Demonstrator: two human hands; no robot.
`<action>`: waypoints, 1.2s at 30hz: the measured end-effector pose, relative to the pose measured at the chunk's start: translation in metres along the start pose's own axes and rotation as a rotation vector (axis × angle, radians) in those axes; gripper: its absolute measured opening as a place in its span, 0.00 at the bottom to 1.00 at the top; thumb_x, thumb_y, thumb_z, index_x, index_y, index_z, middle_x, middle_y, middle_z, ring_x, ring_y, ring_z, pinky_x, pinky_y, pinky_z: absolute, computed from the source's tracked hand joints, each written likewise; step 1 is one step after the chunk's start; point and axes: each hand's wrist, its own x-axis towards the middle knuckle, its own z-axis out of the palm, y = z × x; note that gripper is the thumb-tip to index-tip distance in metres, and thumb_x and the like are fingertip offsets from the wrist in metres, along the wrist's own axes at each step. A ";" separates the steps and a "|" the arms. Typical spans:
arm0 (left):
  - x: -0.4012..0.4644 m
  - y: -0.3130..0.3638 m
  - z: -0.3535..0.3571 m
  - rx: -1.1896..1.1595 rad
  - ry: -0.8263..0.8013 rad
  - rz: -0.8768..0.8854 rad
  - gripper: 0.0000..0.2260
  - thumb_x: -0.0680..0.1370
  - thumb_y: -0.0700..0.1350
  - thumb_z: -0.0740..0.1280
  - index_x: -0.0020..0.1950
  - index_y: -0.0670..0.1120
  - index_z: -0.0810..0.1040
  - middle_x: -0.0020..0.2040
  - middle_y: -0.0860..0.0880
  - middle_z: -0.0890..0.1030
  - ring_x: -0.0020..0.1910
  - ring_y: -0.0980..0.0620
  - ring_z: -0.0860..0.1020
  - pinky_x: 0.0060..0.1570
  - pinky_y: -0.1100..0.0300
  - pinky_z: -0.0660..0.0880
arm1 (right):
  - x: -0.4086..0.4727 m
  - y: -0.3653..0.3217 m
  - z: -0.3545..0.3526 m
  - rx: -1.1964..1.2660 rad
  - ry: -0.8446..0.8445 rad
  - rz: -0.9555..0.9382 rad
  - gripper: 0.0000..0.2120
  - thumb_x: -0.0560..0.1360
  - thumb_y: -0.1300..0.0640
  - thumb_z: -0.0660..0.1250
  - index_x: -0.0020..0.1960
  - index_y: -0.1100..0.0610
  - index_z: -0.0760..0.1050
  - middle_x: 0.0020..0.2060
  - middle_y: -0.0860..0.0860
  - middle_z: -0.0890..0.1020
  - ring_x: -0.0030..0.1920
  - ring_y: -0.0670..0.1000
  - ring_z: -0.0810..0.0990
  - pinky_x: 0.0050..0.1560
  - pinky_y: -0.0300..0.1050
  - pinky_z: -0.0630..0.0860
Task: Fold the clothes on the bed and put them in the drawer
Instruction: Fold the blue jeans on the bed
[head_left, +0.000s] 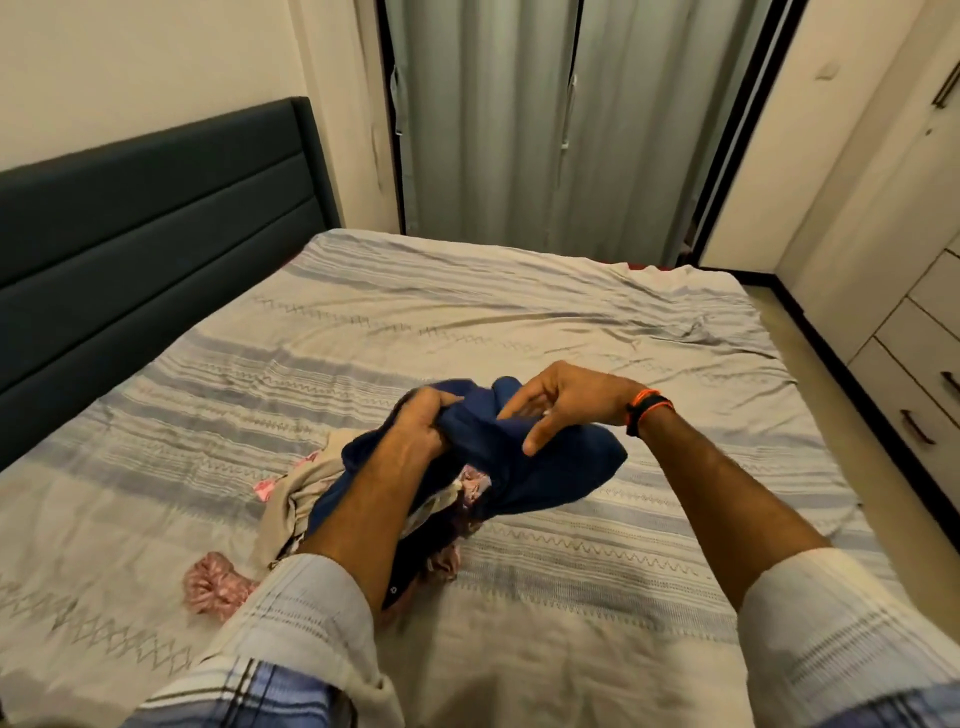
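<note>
On the near middle of the bed (519, 322), a small heap of unfolded clothes lies on a pale sheet with grey-blue stripes. Uppermost is a dark blue garment (561, 462), crumpled and lifted partly off the heap. Beneath it lie a beige piece (291, 493) and pink-patterned pieces (221, 584), one bunched at the near left edge of the heap.

Both hands are on the blue garment. The left hand (415, 431) has its fingers curled tight round a bunched fold at the garment's left upper part, a closed grip with cloth inside it. The right hand (563, 402) sits just right of it, at the garment's top; its thumb and fingers are half bent, resting on the cloth and seeming to pinch a fold, though how firm that hold is cannot be told. A dark and orange band circles the right wrist.

Most of the blue cloth hangs and spreads to the right and near side of the hands, so its long axis seems to run from far left to near right. The hands are close together, so spreading the garment flat would probably mean drawing them apart.

A set of drawers (919, 395) stands at the far right, beside the bed, all shut.
</note>
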 end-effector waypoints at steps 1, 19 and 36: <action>0.000 0.003 0.001 0.008 -0.010 0.008 0.20 0.77 0.34 0.60 0.70 0.34 0.69 0.44 0.40 0.78 0.38 0.44 0.77 0.37 0.54 0.75 | 0.000 0.003 0.002 0.031 -0.027 0.077 0.18 0.67 0.60 0.79 0.57 0.57 0.83 0.48 0.53 0.87 0.49 0.49 0.84 0.59 0.51 0.78; -0.025 0.021 0.035 0.554 -0.570 0.519 0.23 0.67 0.30 0.70 0.62 0.40 0.77 0.55 0.44 0.83 0.54 0.48 0.81 0.53 0.56 0.79 | 0.028 -0.039 -0.023 0.360 0.431 0.336 0.08 0.77 0.63 0.64 0.40 0.60 0.77 0.32 0.52 0.81 0.30 0.49 0.77 0.35 0.40 0.74; -0.019 0.018 0.098 -0.133 -0.106 -0.088 0.05 0.80 0.41 0.63 0.48 0.41 0.76 0.42 0.42 0.79 0.41 0.44 0.76 0.45 0.53 0.76 | -0.027 0.050 -0.022 0.738 0.445 -0.035 0.28 0.61 0.70 0.70 0.62 0.64 0.76 0.56 0.60 0.82 0.57 0.59 0.80 0.59 0.56 0.77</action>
